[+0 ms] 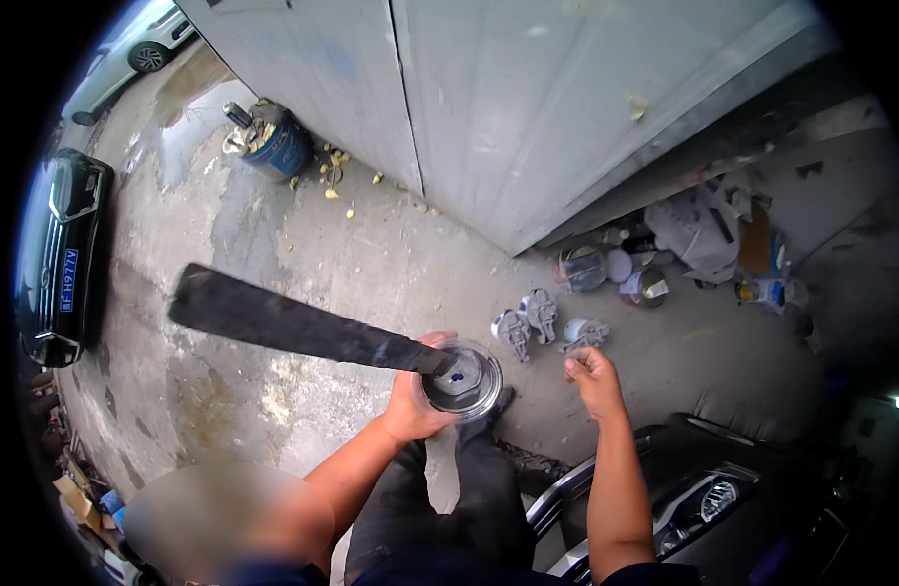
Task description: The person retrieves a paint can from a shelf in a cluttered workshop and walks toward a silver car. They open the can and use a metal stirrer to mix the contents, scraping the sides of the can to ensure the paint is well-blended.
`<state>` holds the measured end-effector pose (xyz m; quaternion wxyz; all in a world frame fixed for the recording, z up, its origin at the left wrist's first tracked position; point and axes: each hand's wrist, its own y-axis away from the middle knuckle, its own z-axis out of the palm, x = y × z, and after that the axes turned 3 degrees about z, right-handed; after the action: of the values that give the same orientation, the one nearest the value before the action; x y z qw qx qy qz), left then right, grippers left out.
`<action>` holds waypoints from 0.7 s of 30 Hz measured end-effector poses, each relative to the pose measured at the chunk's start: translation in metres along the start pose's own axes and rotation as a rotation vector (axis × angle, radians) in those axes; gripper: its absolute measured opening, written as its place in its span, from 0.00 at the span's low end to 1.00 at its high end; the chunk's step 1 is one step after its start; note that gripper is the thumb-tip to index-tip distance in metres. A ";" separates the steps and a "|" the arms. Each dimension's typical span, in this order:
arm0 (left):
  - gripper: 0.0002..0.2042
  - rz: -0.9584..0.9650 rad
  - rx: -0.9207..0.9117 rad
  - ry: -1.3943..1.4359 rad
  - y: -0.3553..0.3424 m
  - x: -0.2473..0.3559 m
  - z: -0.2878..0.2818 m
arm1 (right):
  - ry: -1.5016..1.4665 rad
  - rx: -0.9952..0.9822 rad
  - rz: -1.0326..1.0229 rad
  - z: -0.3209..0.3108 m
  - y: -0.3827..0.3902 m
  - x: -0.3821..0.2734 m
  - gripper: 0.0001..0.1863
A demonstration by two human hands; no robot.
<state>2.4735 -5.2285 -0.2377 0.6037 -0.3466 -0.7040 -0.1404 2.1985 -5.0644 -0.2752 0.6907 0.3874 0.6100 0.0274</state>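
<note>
My left hand (417, 400) is wrapped round a clear round cup (490, 383) in front of my legs. Grey liquid with a few dark blue spots shows inside it. A long, flat, dark paddle-like stick (293, 322) leans out of the cup toward the upper left, its wide end in the air. To the right of the cup, apart from it, my right hand (596, 384) is raised with thumb and fingers pinched together. Whatever lies between those fingertips, if anything, is too small to make out.
Several small containers with crumpled grey tops (512, 334) stand on the concrete floor ahead. Clear tubs (580, 268) and litter lie by the grey metal wall (586, 107). A blue bucket (278, 148) stands farther left. A dark car (703, 488) is close at right; another (66, 254) is at left.
</note>
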 end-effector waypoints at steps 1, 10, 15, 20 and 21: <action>0.43 0.053 -0.015 -0.010 -0.005 0.014 -0.003 | 0.055 0.004 -0.112 0.006 0.014 -0.058 0.06; 0.39 0.111 -0.310 0.027 -0.002 0.109 -0.050 | 0.624 -0.279 -0.820 0.160 0.160 -0.308 0.20; 0.38 0.109 -0.376 0.050 0.007 0.130 -0.068 | 0.774 -0.169 -0.773 0.177 0.199 -0.323 0.15; 0.41 0.038 -0.191 0.062 0.016 0.128 -0.082 | 0.571 0.148 -0.990 0.203 0.238 -0.324 0.08; 0.41 0.020 -0.171 0.084 0.014 0.127 -0.083 | 0.597 0.183 -1.049 0.208 0.244 -0.322 0.08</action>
<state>2.5415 -5.2293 -0.1016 0.6024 -0.3978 -0.6599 -0.2084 2.4028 -5.1630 0.1188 0.3752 0.0687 0.8866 -0.2616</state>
